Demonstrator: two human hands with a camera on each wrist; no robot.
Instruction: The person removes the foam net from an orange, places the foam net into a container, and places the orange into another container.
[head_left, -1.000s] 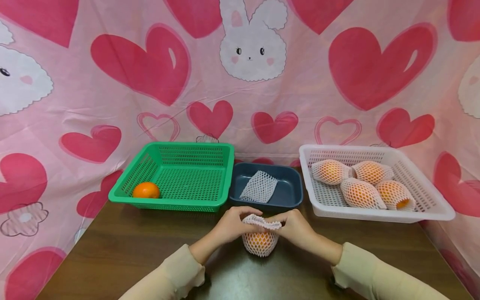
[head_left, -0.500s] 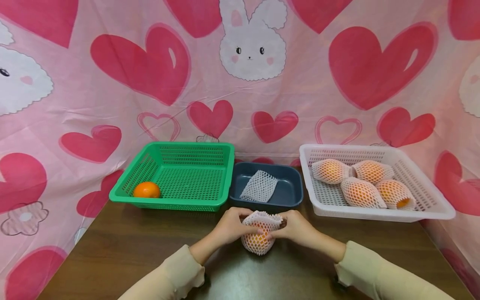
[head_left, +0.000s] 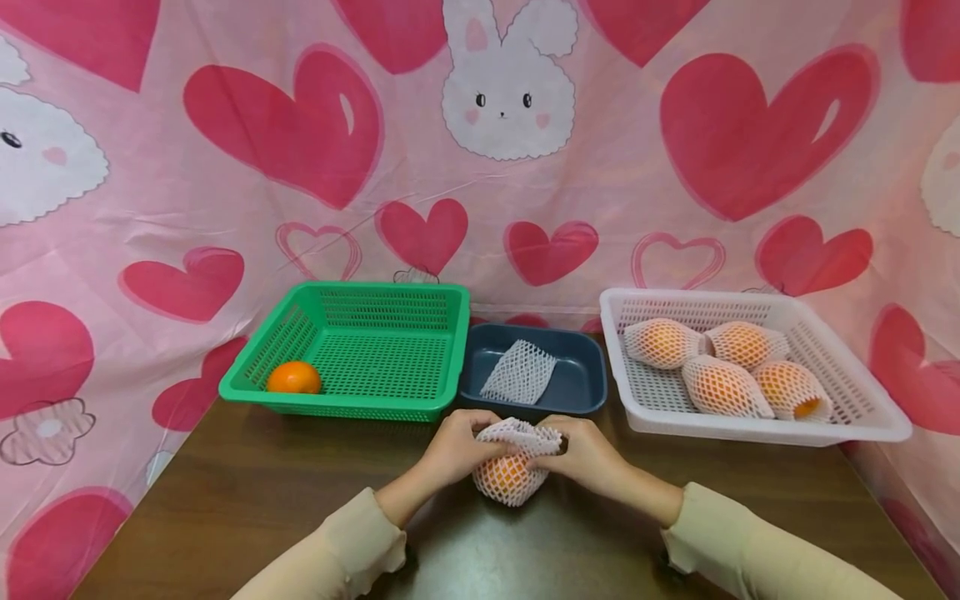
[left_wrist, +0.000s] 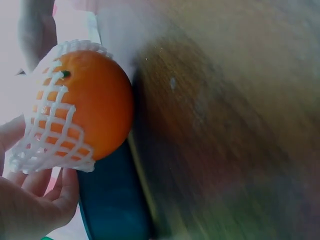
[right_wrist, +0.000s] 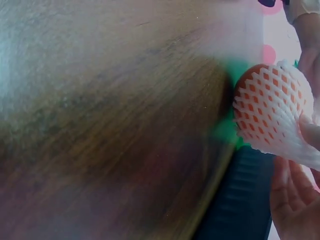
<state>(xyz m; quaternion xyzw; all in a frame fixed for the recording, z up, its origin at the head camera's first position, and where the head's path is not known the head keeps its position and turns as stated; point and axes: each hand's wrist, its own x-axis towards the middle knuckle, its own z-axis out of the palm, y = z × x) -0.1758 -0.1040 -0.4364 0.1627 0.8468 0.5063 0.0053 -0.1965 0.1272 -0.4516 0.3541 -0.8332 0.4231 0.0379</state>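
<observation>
dark tray (head_left: 577,379) just beyond left hand (head_left: 453,450) and right hand (head_left: 587,450). left pinches net (head_left: 517,430); right pinches its loose end. net's long axis slants from orange (left_wrist: 107,105), away and toward right hand. orange inside, between hands, slightly nearer left, part bare.

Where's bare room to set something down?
Free: table between green basket and left sleeve; table between white basket and right sleeve; green basket right of its orange. Crowded: center, left hand and right hand holding a netted orange; white basket's middle, four wrapped oranges.
</observation>
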